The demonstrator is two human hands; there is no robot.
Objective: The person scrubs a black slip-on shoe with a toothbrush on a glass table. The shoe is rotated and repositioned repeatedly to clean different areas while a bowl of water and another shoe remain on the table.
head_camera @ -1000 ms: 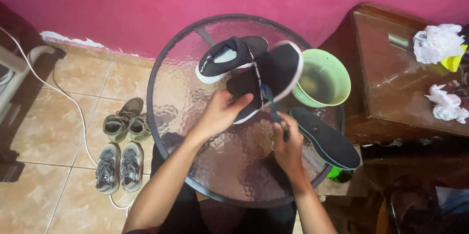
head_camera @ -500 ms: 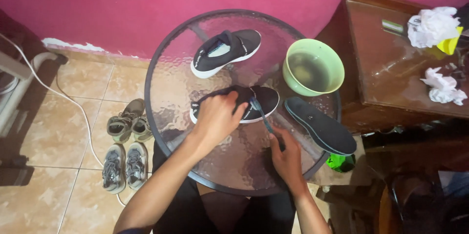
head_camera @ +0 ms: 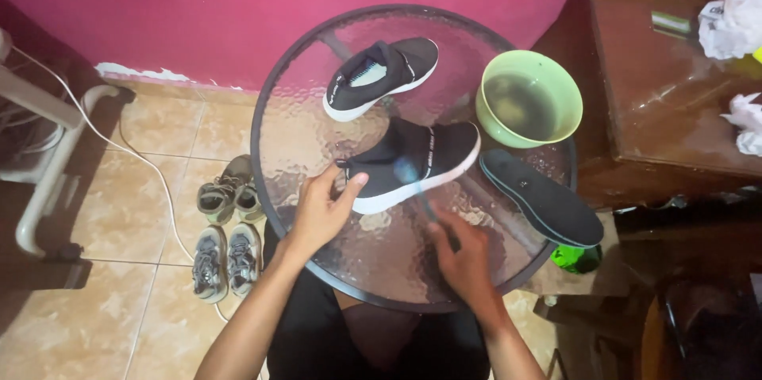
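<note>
A black slip-on shoe with a white sole (head_camera: pixel 413 164) lies on its sole on the round glass table (head_camera: pixel 302 110). My left hand (head_camera: pixel 321 207) rests open at its heel end, thumb touching the shoe. My right hand (head_camera: pixel 464 257) grips a thin brush (head_camera: pixel 414 186) whose blurred head is over the shoe's side. A second matching shoe (head_camera: pixel 379 74) sits farther back. A black insole (head_camera: pixel 542 197) lies at the table's right edge.
A green bowl of murky water (head_camera: pixel 529 108) stands at the table's right rear. A brown wooden cabinet (head_camera: pixel 659 86) with crumpled white cloths is at right. Two pairs of grey shoes (head_camera: pixel 226 225) and a white cable lie on the tiled floor at left.
The shoe went from held up, sole showing, to lying on the table. My left hand has come off its top to the heel end. The right hand brings the brush to it.
</note>
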